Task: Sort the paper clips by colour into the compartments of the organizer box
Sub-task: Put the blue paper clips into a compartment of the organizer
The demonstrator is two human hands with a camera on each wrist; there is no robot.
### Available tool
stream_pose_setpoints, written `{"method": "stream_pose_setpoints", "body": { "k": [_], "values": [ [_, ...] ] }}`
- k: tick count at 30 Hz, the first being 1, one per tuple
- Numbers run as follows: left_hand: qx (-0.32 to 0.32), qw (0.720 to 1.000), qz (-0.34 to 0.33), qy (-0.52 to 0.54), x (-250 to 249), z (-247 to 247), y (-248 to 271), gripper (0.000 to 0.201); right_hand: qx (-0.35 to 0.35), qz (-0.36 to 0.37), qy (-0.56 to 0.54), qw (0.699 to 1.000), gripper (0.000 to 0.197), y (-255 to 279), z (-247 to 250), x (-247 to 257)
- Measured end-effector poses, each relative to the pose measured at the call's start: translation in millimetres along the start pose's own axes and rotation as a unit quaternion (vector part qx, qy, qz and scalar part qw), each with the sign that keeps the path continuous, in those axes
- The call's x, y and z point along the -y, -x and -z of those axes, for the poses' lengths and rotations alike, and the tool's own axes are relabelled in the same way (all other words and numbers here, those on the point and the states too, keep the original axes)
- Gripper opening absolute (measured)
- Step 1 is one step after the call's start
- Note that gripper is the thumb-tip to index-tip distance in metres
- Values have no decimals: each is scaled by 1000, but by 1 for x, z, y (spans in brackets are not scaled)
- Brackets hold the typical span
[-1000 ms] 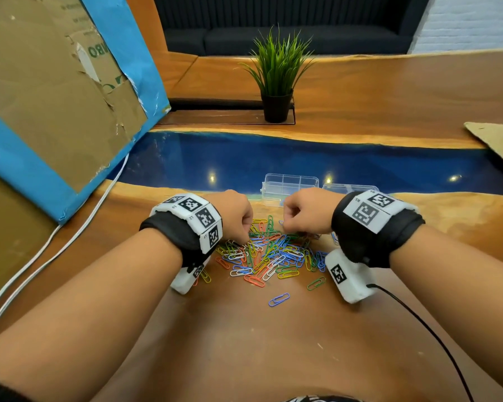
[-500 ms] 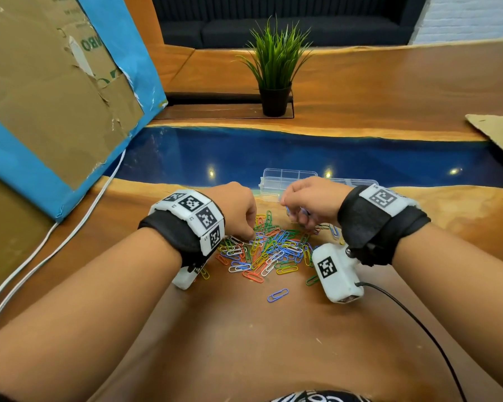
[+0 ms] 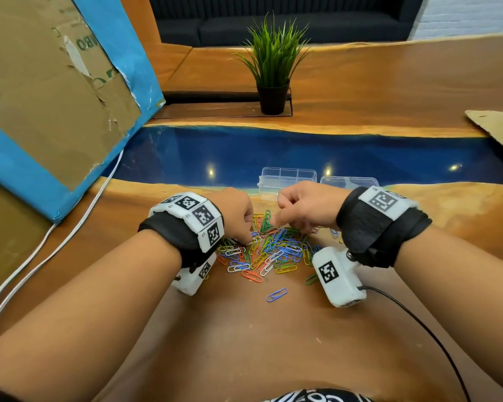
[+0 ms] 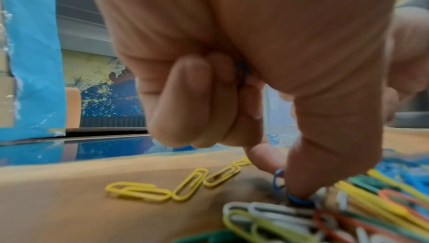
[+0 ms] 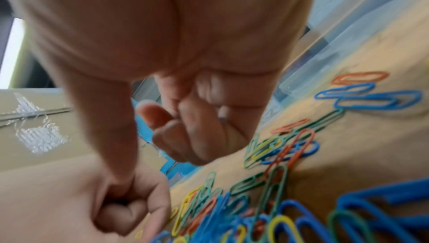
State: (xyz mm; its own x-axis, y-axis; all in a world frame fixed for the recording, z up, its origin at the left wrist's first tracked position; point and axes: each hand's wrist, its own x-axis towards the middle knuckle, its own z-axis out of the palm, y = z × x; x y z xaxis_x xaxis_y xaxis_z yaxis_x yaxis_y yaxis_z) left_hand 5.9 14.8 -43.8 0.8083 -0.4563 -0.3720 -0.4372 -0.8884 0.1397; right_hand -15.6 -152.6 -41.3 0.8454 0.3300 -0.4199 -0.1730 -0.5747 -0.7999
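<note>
Blue, and lying alone on the wooden table (image 3: 244, 343), a single paper clip (image 3: 276, 294) sits nearest the person, just short of the pile of paper clips (image 3: 269, 250). That heap mixes blue, green, yellow, orange and white. At the pile's left edge the left hand (image 3: 235, 216) is down on the clips, thumb and forefinger pinching a blue clip (image 4: 277, 182) against the wood, its other fingers curled into the palm, where another bit of blue wire shows. Three yellow clips (image 4: 171, 186) lie in a loose row just left of the pile. Above the pile's far side the right hand (image 3: 305, 208) hovers with its fingers curled in; whether it holds anything I cannot tell, as the wrist view is blurred. Just beyond the pile stands the clear organizer box (image 3: 288, 178), open, its lid (image 3: 349, 181) lying to the right of it. Further off from the pile runs a blue resin strip (image 3: 302, 152), then a potted plant (image 3: 273, 71), with a cardboard panel (image 3: 41, 88) leaning well to the left.
</note>
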Motion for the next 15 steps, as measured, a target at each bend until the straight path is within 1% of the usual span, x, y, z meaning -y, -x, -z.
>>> {"method": "stream_pose_setpoints", "body": {
  "k": [1,3,5,6,7,11,15],
  "values": [
    [-4,1000,-1,8,2,1,1,11,-12,10,32,999,42,0,0,0],
    [-14,1000,3,23,6,4,3,17,-32,29,123,991,30,-1,-1,0],
    [-20,999,9,39,9,8,5,22,-31,30,221,974,13,-1,-3,2],
    [-23,999,11,48,9,10,5,24,-27,28,270,962,10,0,-5,3],
    [-24,998,12,62,9,11,6,25,-22,28,310,950,12,-1,-7,4],
    [-14,987,14,156,2,14,8,28,-22,36,385,922,9,-3,-13,9],
    [-8,974,28,226,-4,12,6,30,-18,53,420,906,10,-2,-13,8]
  ]
}}
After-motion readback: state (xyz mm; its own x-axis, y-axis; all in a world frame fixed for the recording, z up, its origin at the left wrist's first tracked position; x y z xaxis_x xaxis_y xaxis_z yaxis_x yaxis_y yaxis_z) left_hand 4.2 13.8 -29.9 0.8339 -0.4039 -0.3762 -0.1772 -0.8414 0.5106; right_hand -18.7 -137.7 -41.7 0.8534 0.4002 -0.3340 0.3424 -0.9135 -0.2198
